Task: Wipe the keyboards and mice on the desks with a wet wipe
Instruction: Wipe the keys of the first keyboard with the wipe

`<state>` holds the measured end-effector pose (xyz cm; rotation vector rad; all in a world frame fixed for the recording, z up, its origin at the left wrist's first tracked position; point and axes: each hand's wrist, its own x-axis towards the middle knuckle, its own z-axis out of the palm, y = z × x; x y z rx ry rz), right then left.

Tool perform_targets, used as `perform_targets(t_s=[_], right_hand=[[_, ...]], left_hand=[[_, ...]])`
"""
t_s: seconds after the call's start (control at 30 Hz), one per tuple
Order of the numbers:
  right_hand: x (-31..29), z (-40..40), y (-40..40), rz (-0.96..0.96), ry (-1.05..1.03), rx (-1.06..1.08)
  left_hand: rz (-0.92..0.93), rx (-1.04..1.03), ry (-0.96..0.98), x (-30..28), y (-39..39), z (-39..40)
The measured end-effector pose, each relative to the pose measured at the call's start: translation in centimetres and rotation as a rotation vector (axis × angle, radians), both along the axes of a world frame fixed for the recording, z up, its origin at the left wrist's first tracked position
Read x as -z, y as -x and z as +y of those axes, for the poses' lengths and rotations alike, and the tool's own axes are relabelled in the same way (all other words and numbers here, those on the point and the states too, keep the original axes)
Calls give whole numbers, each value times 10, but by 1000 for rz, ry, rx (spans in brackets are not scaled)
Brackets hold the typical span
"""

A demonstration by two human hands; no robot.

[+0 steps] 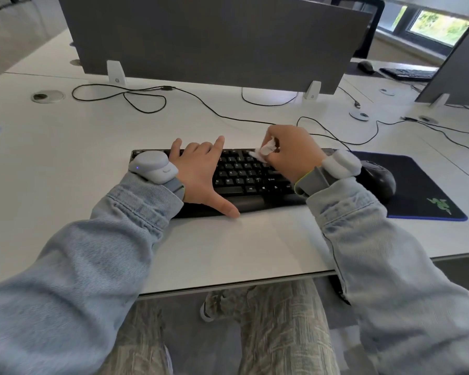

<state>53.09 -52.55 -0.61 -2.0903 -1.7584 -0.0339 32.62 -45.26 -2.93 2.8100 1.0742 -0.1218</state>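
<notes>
Open-plan office, white desks [65,136], grey divider screens [214,41], keyboards [244,180], cable grommets [48,96]

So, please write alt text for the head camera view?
A right hand wipes a black keyboard with a white wet wipe while the left hand steadies it. A black mouse sits on a dark mousepad.

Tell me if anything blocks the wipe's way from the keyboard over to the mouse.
Nothing visible does. The right hand holds the wipe on the keyboard; the mouse sits just right of it on its pad.
</notes>
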Motion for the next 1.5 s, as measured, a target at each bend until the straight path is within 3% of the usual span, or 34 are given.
perform_targets(t_s=[0.13, 0.27, 0.47, 0.63, 0.77, 0.93, 1.13, 1.5], right_hand=[[12, -11, 20, 43, 84, -161], [0, -18, 3, -146, 189, 1], [8, -31, 15, 20, 103, -115], [3, -33, 8, -129, 126, -34], [9, -35, 18, -73, 102, -54], [2, -36, 13, -207, 75, 67], [24, -46, 65, -78, 16, -126], [32, -79, 8, -14, 13, 174]], left_hand=[[5, -1, 5, 0, 1, 0], [5, 1, 6, 1, 1, 1], [4, 10, -7, 2, 1, 1], [-5, 3, 7, 1, 1, 0], [-7, 9, 30, 1, 1, 0], [-1, 7, 28, 0, 0, -1], [4, 5, 19, 0, 0, -1], [21, -5, 33, -1, 1, -3]])
